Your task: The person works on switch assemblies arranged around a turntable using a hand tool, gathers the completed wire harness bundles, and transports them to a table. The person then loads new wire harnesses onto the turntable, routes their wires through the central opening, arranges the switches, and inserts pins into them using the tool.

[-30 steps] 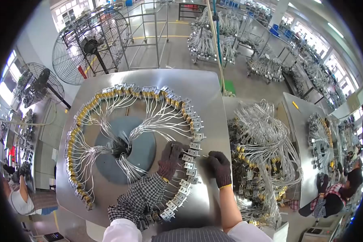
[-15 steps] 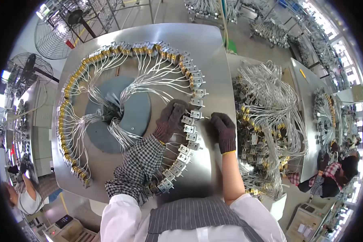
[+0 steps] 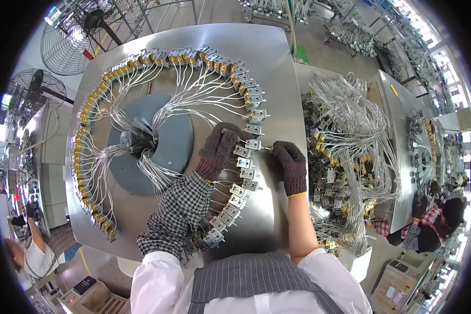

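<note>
Boxy metal parts with short shafts (image 3: 257, 116), like capillary thermostats, stand in a ring. Pale thin leads run from them to a grey round hub (image 3: 180, 141). My left hand (image 3: 219, 152), in a dark knitted glove, is closed at the ring's inner side, its fingertips against the parts. What its fingers hold is hidden. Outside the ring, my right hand (image 3: 289, 163), gloved likewise, has its fingers pinched together just off the shaft end of one metal part (image 3: 253, 144). Anything in that pinch is too small to make out.
The ring stands on a steel tabletop (image 3: 277, 68). To the right lies a heap of similar parts with bundled leads (image 3: 350, 125). Fans (image 3: 93, 20) stand at the back left. A co-worker in a checked sleeve (image 3: 429, 225) is at the far right; another person (image 3: 39, 256) is at the left.
The view has shifted slightly, and the ring sits a little higher and further left. Both hands stay closed at nearly the same spots, the right one slightly nearer the part's shaft.
</note>
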The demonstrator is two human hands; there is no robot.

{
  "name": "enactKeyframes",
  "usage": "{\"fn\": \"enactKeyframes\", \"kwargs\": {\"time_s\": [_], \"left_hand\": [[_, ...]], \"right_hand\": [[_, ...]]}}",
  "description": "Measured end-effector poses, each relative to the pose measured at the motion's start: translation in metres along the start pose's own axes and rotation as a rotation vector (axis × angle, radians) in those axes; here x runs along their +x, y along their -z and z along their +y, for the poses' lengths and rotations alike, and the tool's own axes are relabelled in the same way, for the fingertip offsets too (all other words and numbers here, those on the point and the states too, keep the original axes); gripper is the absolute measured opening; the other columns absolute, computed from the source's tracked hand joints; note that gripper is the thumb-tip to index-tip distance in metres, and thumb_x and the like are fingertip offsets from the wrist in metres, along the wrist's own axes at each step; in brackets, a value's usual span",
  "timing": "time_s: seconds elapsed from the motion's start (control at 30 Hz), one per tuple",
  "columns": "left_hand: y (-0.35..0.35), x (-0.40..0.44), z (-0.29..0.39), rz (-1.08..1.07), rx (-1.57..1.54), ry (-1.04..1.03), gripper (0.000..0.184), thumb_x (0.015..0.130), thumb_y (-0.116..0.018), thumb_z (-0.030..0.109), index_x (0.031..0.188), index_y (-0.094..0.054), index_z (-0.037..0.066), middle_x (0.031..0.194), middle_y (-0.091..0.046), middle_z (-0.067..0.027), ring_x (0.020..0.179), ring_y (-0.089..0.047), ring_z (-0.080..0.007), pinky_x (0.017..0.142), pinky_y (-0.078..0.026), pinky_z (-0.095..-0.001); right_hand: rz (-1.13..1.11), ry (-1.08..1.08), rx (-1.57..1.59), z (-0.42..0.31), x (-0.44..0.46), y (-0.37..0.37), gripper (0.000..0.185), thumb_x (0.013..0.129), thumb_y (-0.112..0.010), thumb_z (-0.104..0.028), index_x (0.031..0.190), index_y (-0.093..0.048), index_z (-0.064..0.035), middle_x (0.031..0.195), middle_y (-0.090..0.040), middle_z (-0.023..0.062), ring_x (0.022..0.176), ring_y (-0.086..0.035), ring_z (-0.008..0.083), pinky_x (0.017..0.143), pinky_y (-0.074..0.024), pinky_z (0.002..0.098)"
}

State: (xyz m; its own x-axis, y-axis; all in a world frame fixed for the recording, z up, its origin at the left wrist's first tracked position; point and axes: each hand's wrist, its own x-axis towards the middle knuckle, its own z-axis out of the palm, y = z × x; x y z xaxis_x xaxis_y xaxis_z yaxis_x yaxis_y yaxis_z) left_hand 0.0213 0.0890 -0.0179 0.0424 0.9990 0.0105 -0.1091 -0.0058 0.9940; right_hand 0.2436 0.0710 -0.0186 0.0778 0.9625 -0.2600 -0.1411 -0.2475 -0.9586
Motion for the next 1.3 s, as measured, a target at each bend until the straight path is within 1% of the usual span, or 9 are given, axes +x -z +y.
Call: {"fn": "enactKeyframes", "kwargs": {"time_s": [0.03,0.57,0.87,0.97,1.0,1.07,1.17,1.23,1.3], "left_hand": [[0.0,0.002,0.001,0.023,0.093,-0.126,0.024,0.101,-0.045,0.026,0.107,-0.053,0.004,0.095,-0.067,-0.0079,0.084,-0.059,-0.0118,0.076,-0.049,-0.0254],[-0.004,0.003,-0.002,-0.129,-0.011,-0.194,0.022,0.102,-0.046,0.025,0.109,-0.049,0.005,0.099,-0.065,-0.0102,0.097,-0.062,-0.0175,0.087,-0.048,-0.0323],[-0.001,0.002,0.007,-0.09,-0.16,-0.06,0.024,0.102,-0.044,0.028,0.105,-0.048,0.005,0.099,-0.065,-0.0116,0.095,-0.063,-0.0184,0.087,-0.049,-0.033],[0.006,0.001,-0.004,-0.075,-0.1,-0.043,0.023,0.102,-0.045,0.027,0.107,-0.05,0.005,0.103,-0.065,-0.0115,0.098,-0.062,-0.0172,0.083,-0.051,-0.0326],[0.012,-0.003,-0.028,0.04,0.247,-0.186,0.021,0.102,-0.046,0.025,0.108,-0.051,0.005,0.105,-0.064,-0.0104,0.097,-0.062,-0.0157,0.08,-0.051,-0.031],[0.02,-0.002,-0.037,0.047,0.421,-0.286,0.021,0.1,-0.045,0.022,0.109,-0.052,0.005,0.106,-0.063,-0.011,0.1,-0.06,-0.0181,0.084,-0.048,-0.0323],[0.017,0.012,-0.031,-0.054,-0.024,-0.154,0.021,0.098,-0.044,0.018,0.111,-0.054,0.004,0.107,-0.061,-0.012,0.104,-0.057,-0.0216,0.091,-0.045,-0.0343],[0.018,0.015,-0.037,-0.133,-0.241,-0.169,0.022,0.097,-0.044,0.015,0.112,-0.055,0.003,0.108,-0.06,-0.0126,0.106,-0.055,-0.024,0.095,-0.042,-0.0356],[0.03,0.017,-0.057,-0.013,0.098,-0.237,0.023,0.1,-0.04,0.017,0.104,-0.057,0.002,0.101,-0.061,-0.012,0.1,-0.056,-0.0226,0.092,-0.042,-0.0356]], "right_hand": [[-0.001,-0.034,0.014,-0.003,-0.001,-0.001,0.016,0.086,-0.067,-0.009,0.1,-0.069,-0.0012,0.091,-0.068,0.0033,0.084,-0.062,0.0121,0.08,-0.0496,0.0257],[-0.04,-0.016,0.023,0.009,0.006,0.007,0.019,0.084,-0.067,-0.008,0.102,-0.067,-0.0018,0.091,-0.067,0.0033,0.083,-0.062,0.0124,0.078,-0.0502,0.0256],[-0.088,0.046,-0.086,0.006,0.007,0.006,0.023,0.087,-0.064,-0.015,0.106,-0.066,-0.0017,0.096,-0.068,0.0051,0.085,-0.061,0.0128,0.08,-0.0492,0.0264],[-0.069,0.001,-0.109,0.013,0.013,0.008,0.026,0.087,-0.066,-0.016,0.109,-0.065,-0.0029,0.1,-0.067,0.0053,0.084,-0.061,0.0122,0.077,-0.0499,0.0261],[-0.045,-0.027,-0.072,0.02,0.014,0.005,0.023,0.086,-0.067,-0.013,0.107,-0.066,-0.0034,0.097,-0.067,0.0043,0.087,-0.061,0.0121,0.078,-0.0508,0.0269],[-0.063,0.033,-0.04,0.017,0.007,-0.002,0.018,0.087,-0.066,-0.01,0.105,-0.066,-0.0051,0.098,-0.066,0.0042,0.088,-0.062,0.012,0.077,-0.0536,0.0293],[-0.082,-0.154,-0.09,0.005,0.002,-0.002,0.024,0.084,-0.067,-0.013,0.107,-0.065,-0.0096,0.107,-0.062,0.0089,0.092,-0.063,0.0202,0.082,-0.0528,0.0319],[-0.092,0.582,-0.613,0.035,0.013,0.007,0.019,0.09,-0.061,-0.014,0.107,-0.064,-0.0064,0.104,-0.063,0.0092,0.085,-0.062,0.0174,0.075,-0.0515,0.0305],[-0.097,0.228,-0.358,0.023,0.01,0.005,0.024,0.088,-0.063,-0.019,0.109,-0.064,-0.0066,0.103,-0.064,0.0082,0.082,-0.062,0.0146,0.073,-0.0507,0.0297]]}}
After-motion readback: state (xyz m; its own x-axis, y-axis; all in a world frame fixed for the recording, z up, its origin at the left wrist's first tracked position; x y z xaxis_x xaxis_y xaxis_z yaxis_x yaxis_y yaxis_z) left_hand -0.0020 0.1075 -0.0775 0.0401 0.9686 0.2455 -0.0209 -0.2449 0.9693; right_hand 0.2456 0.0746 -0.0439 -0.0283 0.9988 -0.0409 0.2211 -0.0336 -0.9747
